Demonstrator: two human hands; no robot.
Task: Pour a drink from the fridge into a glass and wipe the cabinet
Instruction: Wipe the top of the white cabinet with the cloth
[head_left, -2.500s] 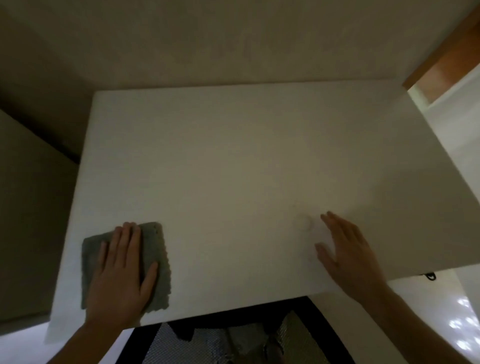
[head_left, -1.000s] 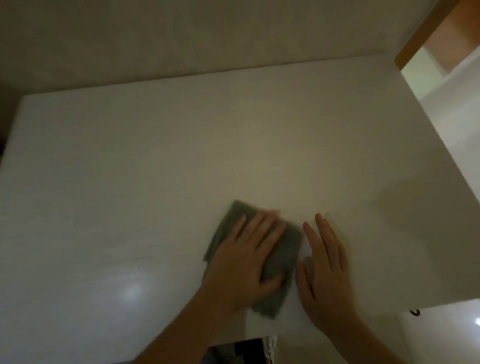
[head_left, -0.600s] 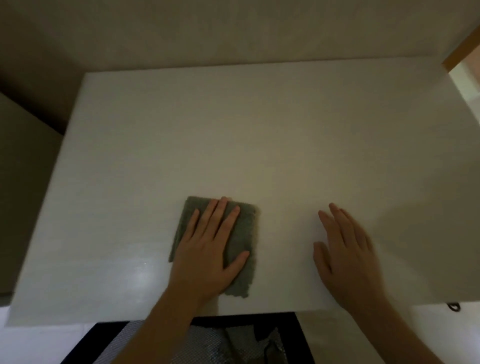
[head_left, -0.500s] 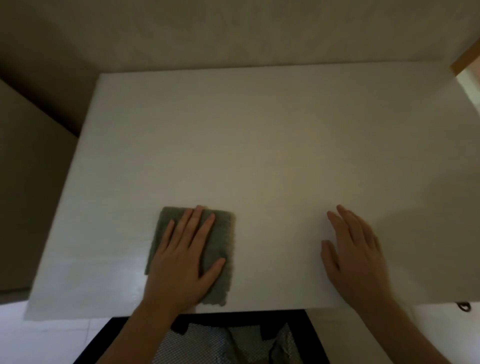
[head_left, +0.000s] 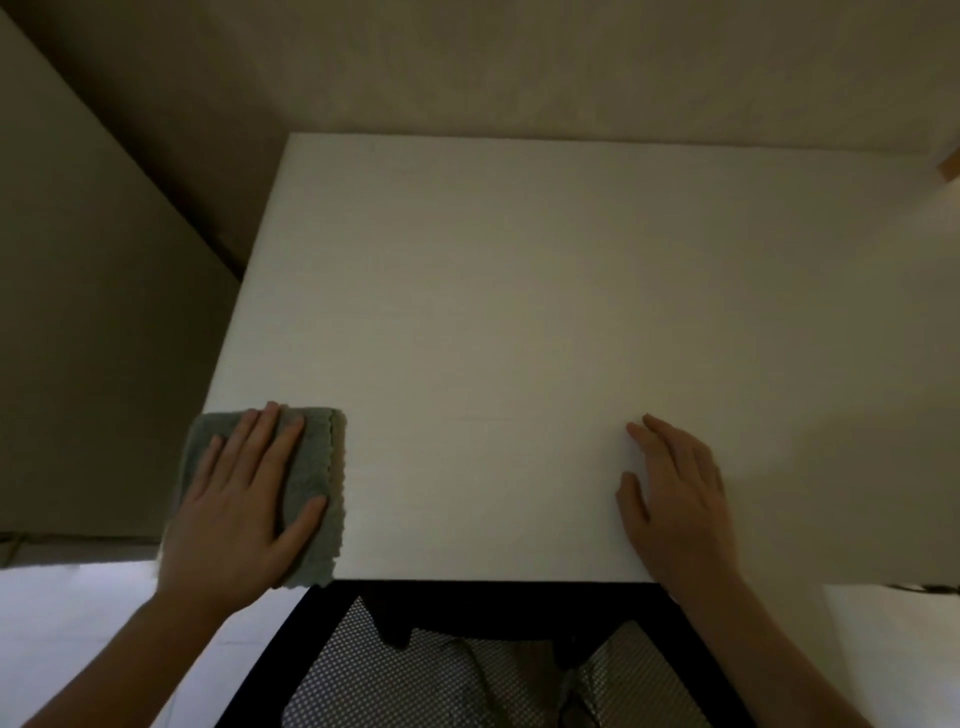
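Both hands lie flat and spread, gripping nothing. From my remote seat I see the left hand (head_left: 236, 506) pressing palm-down on the grey cloth (head_left: 311, 483), which sits at the near left corner of the white cabinet top (head_left: 519, 312), its left edge hanging slightly past the side. My right hand (head_left: 675, 499) rests bare on the near right part of that same top, well apart from the cloth. Nearest me, below the front edge, is a dark mesh panel (head_left: 441, 675). Beyond the cabinet stands a beige wall (head_left: 519, 67).
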